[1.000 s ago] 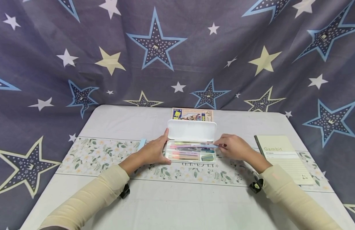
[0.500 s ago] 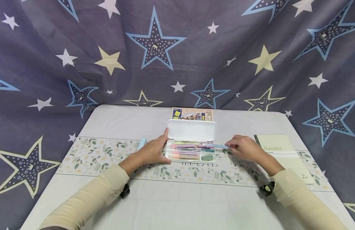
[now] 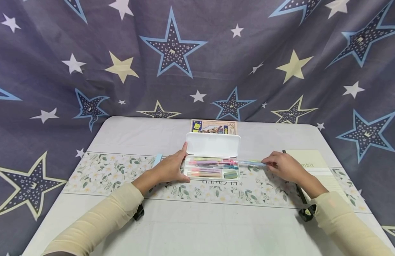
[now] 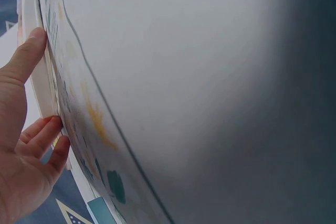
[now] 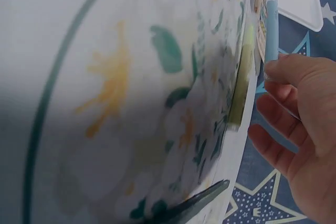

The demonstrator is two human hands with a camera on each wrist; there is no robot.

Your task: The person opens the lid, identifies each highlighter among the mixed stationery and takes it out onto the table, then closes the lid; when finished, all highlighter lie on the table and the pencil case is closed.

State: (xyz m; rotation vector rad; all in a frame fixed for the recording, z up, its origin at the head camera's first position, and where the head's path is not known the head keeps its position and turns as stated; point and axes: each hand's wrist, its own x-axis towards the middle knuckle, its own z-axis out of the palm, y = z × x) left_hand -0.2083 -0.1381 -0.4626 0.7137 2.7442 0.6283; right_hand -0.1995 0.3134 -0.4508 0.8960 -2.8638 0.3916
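A white pencil case (image 3: 213, 145) lies with its lid up, several pens and markers (image 3: 205, 172) in its tray and a small green block (image 3: 230, 175) at the right end. My left hand (image 3: 169, 167) grips the case's left end, thumb at the front edge and fingers by the lid. Right of the case, my right hand (image 3: 283, 166) pinches the end of a light blue pen (image 5: 271, 30) between thumb and index finger; the pen points back at the tray. In the right wrist view a yellow-green stick (image 5: 241, 87) shows beside that pen, low along the cloth.
A cream notebook (image 3: 320, 169) with a dark spine lies at the right, partly covered by the right arm. Behind the lid is a pink printed box (image 3: 214, 127). A light blue strip (image 3: 157, 159) lies left of the case, and a star-patterned curtain (image 3: 197, 64) hangs behind the table.
My right hand has moved right, away from the case, drawing the light blue pen out of the tray with it. The left hand and the case have stayed in place.
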